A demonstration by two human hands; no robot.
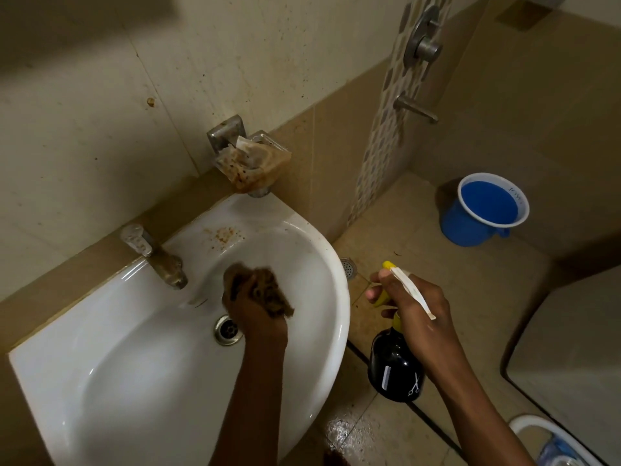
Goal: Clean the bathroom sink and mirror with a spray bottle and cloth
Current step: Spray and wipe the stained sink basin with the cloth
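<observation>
A white corner sink (312, 250) fills the lower left, with a worn metal tap (158, 257) at its back and a metal drain (228, 329) in the bowl. My left hand (255, 311) grips a brown cloth (272, 294) inside the bowl, just above the drain; it is blurred. Brown specks (223, 234) mark the sink's back ledge. Off the sink's right rim, my right hand (413, 307) holds a black spray bottle (395, 368) by its yellow and white trigger head (408, 284), over the floor. No mirror is in view.
A metal soap holder (232, 136) with stained plastic (255, 163) hangs on the wall above the sink. A blue bucket (484, 210) stands on the tiled floor at right, below shower fittings (421, 45). A floor drain (348, 269) lies beside the sink. A white object (524, 428) shows at the bottom right.
</observation>
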